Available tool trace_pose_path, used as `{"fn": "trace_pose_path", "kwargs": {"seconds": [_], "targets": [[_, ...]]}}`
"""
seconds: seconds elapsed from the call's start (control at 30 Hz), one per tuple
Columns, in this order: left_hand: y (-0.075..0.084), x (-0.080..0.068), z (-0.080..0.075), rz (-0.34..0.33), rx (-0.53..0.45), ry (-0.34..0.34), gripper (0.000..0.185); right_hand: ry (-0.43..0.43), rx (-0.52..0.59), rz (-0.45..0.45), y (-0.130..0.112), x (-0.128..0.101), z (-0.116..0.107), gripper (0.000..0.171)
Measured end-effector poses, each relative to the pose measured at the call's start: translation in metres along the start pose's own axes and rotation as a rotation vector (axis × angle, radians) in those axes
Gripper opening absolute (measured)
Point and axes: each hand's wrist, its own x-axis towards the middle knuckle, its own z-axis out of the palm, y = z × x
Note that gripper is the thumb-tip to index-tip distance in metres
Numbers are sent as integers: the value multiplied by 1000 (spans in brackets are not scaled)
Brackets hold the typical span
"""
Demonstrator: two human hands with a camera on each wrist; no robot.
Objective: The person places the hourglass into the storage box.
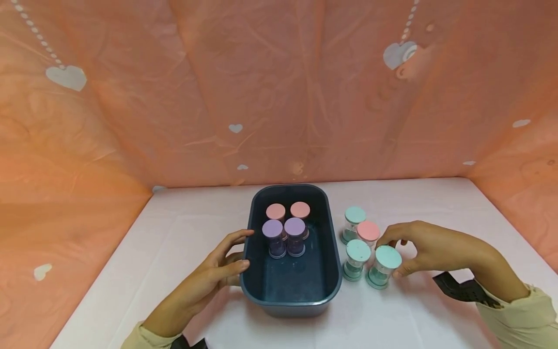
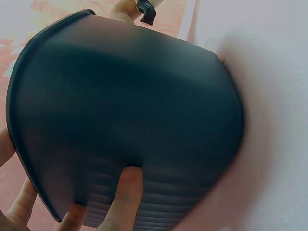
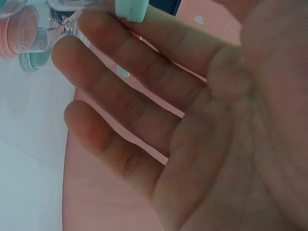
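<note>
- Bin (image 1: 291, 286): dark blue, on white surface (image 1: 174, 242), w/ 4 timers inside, all upright at the far end – 2 pink-capped (image 1: 287, 211) behind, 2 purple-capped (image 1: 284, 236) in front. Near half of bin floor bare.
- Left hand (image 1: 213, 276) on bin's left wall, fingers straight & flat on the ribbed outside (left wrist view (image 2: 122, 192)); thumb near the rim.
- Right of bin, just beside it: 3 teal-capped timers + 1 pink one (image 1: 368, 232), close together on the surface.
- Right hand (image 1: 420, 247) on nearest teal timer (image 1: 381, 266); fingertips pinch it under the cap, thumb on its right. It tilts a bit.
- Right wrist view: fingers (image 3: 120, 96) spread, tips at the clear timer body.
- Room: open surface left of left hand & in front of bin; orange backdrop (image 1: 279, 97) walls far edge & both sides.
</note>
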Motion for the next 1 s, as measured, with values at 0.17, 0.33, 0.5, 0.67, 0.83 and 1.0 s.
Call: {"fn": "trace_pose_path", "kwargs": {"seconds": [0.17,0.33,0.5,0.67,0.83,1.0], "targets": [[-1,-1,0,-5,-3,7,60,-8,-24,56,2,-1,-4,40],[-1,0,0,-4,-6,2,61,10,-42,90,5,-4,-6,40],[-1,2,0,-3,-3,2,60,48,-72,98,5,-9,-11,38],[0,2,0,-7,-4,2,60,90,-92,106,4,-13,-14,37],[0,1,0,-3,-13,-5,59,146,-106,114,4,-15,-15,38],[-1,0,-1,5,-22,-12,59,223,-133,117,4,-16,-19,37]]}}
